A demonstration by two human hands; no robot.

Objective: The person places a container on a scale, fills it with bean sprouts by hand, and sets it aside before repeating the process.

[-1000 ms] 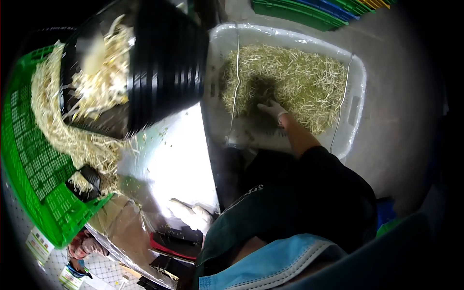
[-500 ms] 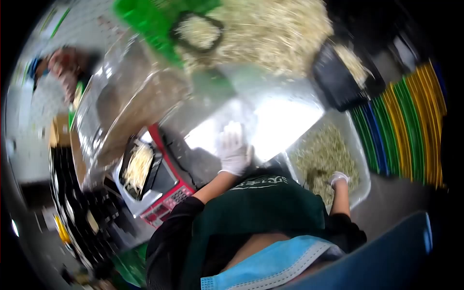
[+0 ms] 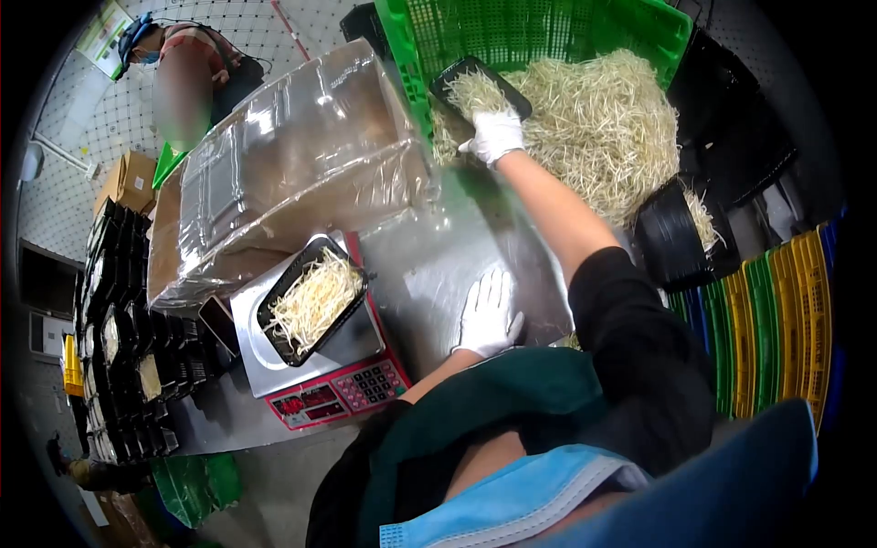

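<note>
My left hand (image 3: pixel 487 315), in a white glove, lies flat with fingers stretched on the metal table (image 3: pixel 411 265). At the near edge of a black tray (image 3: pixel 443 80) of bean sprouts (image 3: pixel 477 91), my gloved right hand (image 3: pixel 498 137) reaches to the sprouts. Its thumb stands apart from the fingers, whose tips are partly hidden. That tray rests on loose sprouts (image 3: pixel 585 137) in a large green crate (image 3: pixel 539 32). Left of my left hand, a second black tray (image 3: pixel 358 306) with bean sprouts (image 3: pixel 315 301) sits on a red and silver scale (image 3: pixel 333 393).
A plastic-wrapped box (image 3: pixel 292 164) stands behind the scale, with a phone (image 3: pixel 219 324) beside it. Stacked black trays (image 3: pixel 119 338) line the left side. Another black tray (image 3: pixel 671 237) lies tilted at right, above green and yellow crates (image 3: pixel 767 320). A person (image 3: pixel 196 73) is at the far left.
My right hand has left the clear bin of greenish trimmings and moved up to the tray in the green crate. My left hand still lies on the table. The view has shifted.
</note>
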